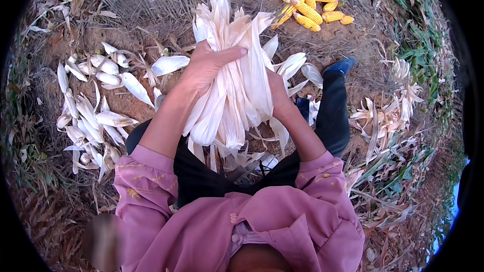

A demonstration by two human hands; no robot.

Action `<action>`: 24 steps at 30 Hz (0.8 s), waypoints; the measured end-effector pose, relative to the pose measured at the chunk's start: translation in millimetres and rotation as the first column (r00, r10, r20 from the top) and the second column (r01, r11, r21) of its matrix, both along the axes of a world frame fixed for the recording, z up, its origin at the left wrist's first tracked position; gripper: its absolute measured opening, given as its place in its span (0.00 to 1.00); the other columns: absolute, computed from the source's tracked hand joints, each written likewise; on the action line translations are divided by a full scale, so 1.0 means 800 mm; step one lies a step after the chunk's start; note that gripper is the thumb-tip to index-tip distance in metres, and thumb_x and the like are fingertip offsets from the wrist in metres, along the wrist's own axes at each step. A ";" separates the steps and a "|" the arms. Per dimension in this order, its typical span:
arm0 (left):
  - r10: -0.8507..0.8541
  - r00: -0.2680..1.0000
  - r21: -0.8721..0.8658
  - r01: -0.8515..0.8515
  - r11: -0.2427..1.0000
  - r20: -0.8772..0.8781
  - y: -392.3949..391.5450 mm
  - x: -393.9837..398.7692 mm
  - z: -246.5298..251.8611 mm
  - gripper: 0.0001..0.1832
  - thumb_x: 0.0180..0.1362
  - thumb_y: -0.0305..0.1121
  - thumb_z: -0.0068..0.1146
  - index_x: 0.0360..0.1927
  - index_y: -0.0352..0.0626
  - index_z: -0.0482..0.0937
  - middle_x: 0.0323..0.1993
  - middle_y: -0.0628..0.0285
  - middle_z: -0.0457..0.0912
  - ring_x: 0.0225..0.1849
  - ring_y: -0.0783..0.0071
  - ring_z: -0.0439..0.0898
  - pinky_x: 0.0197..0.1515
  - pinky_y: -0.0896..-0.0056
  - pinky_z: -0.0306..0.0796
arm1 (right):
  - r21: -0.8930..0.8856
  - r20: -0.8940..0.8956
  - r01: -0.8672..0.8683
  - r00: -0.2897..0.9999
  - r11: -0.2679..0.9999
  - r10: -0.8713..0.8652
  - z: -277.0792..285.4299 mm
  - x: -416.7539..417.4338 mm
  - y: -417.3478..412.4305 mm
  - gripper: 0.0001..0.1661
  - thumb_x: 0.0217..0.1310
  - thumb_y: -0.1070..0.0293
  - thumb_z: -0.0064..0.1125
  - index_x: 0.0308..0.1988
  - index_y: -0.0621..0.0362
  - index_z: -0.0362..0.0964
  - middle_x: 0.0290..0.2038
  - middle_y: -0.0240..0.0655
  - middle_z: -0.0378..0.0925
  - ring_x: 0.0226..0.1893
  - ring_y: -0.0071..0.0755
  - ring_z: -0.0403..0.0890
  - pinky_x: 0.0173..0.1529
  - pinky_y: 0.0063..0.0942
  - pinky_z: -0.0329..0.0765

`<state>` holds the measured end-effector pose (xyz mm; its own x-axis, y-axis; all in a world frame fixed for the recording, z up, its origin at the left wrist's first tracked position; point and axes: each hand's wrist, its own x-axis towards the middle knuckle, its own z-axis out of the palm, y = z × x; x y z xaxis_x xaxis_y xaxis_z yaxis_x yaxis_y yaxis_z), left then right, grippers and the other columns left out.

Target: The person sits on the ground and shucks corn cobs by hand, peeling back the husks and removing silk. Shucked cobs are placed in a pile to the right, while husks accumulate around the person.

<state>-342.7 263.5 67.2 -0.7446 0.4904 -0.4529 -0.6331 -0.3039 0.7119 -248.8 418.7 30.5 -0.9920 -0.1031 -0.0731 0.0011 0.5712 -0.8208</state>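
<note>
A thick bundle of pale, dry corn husks (234, 98) is held up in front of me between both hands. My left hand (206, 64) grips it from the left side, its thumb laid across the front of the husks. On the right side, my right hand (278, 88) is closed against the bundle; most of its fingers are hidden behind the husks. The husks fan out above my hands and hang down below them over my lap. Loose husks (291, 66) lie on the ground just beyond my right hand.
Husked yellow corn cobs (307, 9) lie piled at the upper right. Ears still in pale husks (89, 121) are heaped on the left, with more (107, 66) above them. Dry husks (393, 115) and green leaves (423, 49) cover the ground at right. A dark flat object (303, 106) lies beside my right leg.
</note>
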 end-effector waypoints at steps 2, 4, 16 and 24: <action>0.013 1.000 -0.040 -0.014 0.999 -0.022 0.001 0.001 0.002 0.26 0.45 0.23 0.64 0.48 0.27 0.68 0.39 0.51 0.78 0.36 0.66 0.80 0.39 0.67 0.77 | -0.453 0.114 0.083 0.993 0.888 -0.035 -0.006 -0.001 0.005 0.31 0.55 0.58 0.52 0.56 0.61 0.61 0.52 0.43 0.69 0.51 0.37 0.72 0.56 0.29 0.66; -0.023 0.999 -0.029 0.021 0.999 -0.047 -0.001 0.002 -0.002 0.26 0.46 0.24 0.63 0.50 0.31 0.68 0.42 0.53 0.77 0.39 0.68 0.79 0.42 0.68 0.75 | -0.905 0.361 0.316 0.925 0.284 0.122 0.006 -0.006 0.011 0.33 0.59 0.55 0.49 0.58 0.64 0.57 0.53 0.44 0.68 0.52 0.36 0.71 0.58 0.29 0.65; -0.075 0.968 -0.176 0.032 0.984 -0.239 0.014 0.013 -0.019 0.22 0.50 0.23 0.59 0.50 0.36 0.72 0.47 0.61 0.78 0.46 0.77 0.75 0.52 0.75 0.66 | 0.030 -0.062 0.228 0.972 0.973 -0.225 0.006 -0.029 -0.049 0.21 0.63 0.69 0.37 0.49 0.75 0.56 0.36 0.56 0.72 0.38 0.60 0.72 0.42 0.48 0.68; -0.173 0.899 -0.367 0.014 0.930 -0.402 0.010 0.006 -0.012 0.09 0.52 0.21 0.52 0.38 0.35 0.78 0.33 0.65 0.81 0.35 0.82 0.76 0.41 0.79 0.69 | -0.525 -0.067 0.196 0.961 0.828 -0.269 -0.059 -0.016 -0.020 0.20 0.66 0.66 0.37 0.55 0.64 0.59 0.44 0.51 0.71 0.47 0.49 0.71 0.55 0.34 0.65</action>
